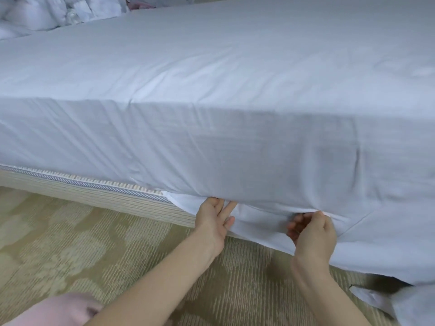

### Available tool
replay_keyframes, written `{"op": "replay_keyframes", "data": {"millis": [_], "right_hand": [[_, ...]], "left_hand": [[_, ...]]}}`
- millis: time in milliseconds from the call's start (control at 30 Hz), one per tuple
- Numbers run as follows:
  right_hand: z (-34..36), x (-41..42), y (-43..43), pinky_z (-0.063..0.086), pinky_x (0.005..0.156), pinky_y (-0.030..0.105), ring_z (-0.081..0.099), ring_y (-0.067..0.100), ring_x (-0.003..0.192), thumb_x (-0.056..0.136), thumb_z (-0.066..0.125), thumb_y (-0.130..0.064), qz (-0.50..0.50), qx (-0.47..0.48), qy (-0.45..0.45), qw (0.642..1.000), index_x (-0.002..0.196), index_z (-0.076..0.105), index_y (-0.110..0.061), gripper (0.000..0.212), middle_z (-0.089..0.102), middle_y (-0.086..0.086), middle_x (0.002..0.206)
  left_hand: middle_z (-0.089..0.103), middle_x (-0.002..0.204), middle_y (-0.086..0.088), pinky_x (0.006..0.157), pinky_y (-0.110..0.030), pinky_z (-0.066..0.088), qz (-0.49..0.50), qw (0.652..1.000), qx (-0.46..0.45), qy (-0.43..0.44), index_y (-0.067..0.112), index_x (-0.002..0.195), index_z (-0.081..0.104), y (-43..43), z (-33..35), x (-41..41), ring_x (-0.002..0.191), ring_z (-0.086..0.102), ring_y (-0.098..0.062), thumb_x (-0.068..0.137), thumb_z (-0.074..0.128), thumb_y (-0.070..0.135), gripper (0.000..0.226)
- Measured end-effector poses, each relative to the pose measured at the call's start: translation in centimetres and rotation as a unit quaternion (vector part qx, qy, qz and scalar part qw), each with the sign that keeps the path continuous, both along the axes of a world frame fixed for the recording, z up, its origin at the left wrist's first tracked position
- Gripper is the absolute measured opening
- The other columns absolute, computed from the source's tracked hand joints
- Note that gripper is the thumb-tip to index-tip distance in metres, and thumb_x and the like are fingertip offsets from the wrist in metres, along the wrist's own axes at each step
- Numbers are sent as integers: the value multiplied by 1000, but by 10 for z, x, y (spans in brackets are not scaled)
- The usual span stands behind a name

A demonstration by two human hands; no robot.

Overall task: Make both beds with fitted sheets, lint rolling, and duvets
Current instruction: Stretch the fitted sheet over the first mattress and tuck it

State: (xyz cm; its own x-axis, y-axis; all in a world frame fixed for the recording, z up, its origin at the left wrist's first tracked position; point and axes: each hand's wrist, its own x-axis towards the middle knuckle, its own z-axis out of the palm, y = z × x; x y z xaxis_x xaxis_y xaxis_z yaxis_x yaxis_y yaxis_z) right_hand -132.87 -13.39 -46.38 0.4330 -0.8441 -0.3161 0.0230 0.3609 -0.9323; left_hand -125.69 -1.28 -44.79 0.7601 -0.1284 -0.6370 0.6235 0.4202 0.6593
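Fitted sheet (pixel 211 90), pale and lightly creased, is spread over the top of the bed and hangs down its near side, reaching the bottom edge in the middle and at the right. At the left the hem sits higher, leaving bare a ribbed strip with blue-striped piping (pixel 70 182) above the striped beige bed base (pixel 94 198). The left hand (pixel 215 220) is at the sheet's lower edge with its fingers straight and relaxed, the tips hidden beneath the hem. Just to its right, the right hand (pixel 313 229) has its fingers curled, pinching a fold of the hem against the side of the bed. A loose end of the sheet trails down toward the patterned carpet (pixel 70 236) at the lower right. Crumpled white bedding (pixel 35 12) lies heaped beyond the far left corner, and blurred pink fabric (pixel 54 309) shows at the bottom left.
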Motion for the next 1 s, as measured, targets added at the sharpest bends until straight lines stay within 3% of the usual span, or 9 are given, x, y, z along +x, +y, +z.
{"op": "replay_keyframes", "data": {"millis": [200,367,433,567,700,800,900,1000], "right_hand": [[-3,-10,-1,40,57,33,47,22,56,96,35,-12,4,-60,43,997,63,47,-11,35,55,7,63],[3,-23,-10,43,57,30,46,20,54,87,38,-5,1,-56,58,997,61,51,-6,29,57,7,61],[7,-22,-16,45,59,28,47,18,54,87,38,-3,-3,-33,43,999,61,52,-6,30,59,3,53],[10,-18,-24,45,47,20,46,10,39,87,39,-3,-21,19,12,1000,62,48,-8,27,54,-5,40],[7,-20,-25,41,54,24,42,17,52,85,39,-1,-18,2,0,1000,61,46,-9,27,51,4,54],[6,-22,-23,48,56,24,49,17,51,88,37,1,10,12,-14,1000,63,46,-7,28,54,7,56],[3,-30,-25,57,56,21,65,14,51,95,40,-6,56,118,-68,989,73,53,-3,25,67,6,58],[9,-34,-38,58,70,33,72,28,76,89,45,0,109,189,-83,972,91,56,6,13,70,25,85]], "left_hand": [[62,125,4,89,-35,41,-101,993,-61,12,17,103,59,22,-2,6,102,65,-16,95,40,10,22],[60,127,-10,99,-40,36,-90,986,-122,69,6,115,57,37,8,15,114,58,-28,98,37,18,30],[55,132,-17,101,-41,35,-63,981,-160,90,-1,126,51,39,12,17,122,52,-31,101,31,29,43],[47,141,-19,111,-43,27,-35,972,-218,80,-2,139,39,33,9,13,133,42,-31,103,26,35,53],[47,141,-17,114,-42,23,-30,968,-237,73,-1,138,42,27,-1,13,136,37,-29,104,25,29,49],[46,141,-16,116,-43,21,-28,962,-262,75,-1,137,43,22,-4,12,138,35,-28,104,28,28,47],[52,135,-16,115,-43,24,-54,971,-225,59,0,130,49,17,-2,15,134,40,-30,104,30,24,41],[64,111,-18,112,-44,29,-109,981,-155,45,-2,108,60,14,1,22,124,51,-34,103,32,21,36]]}}
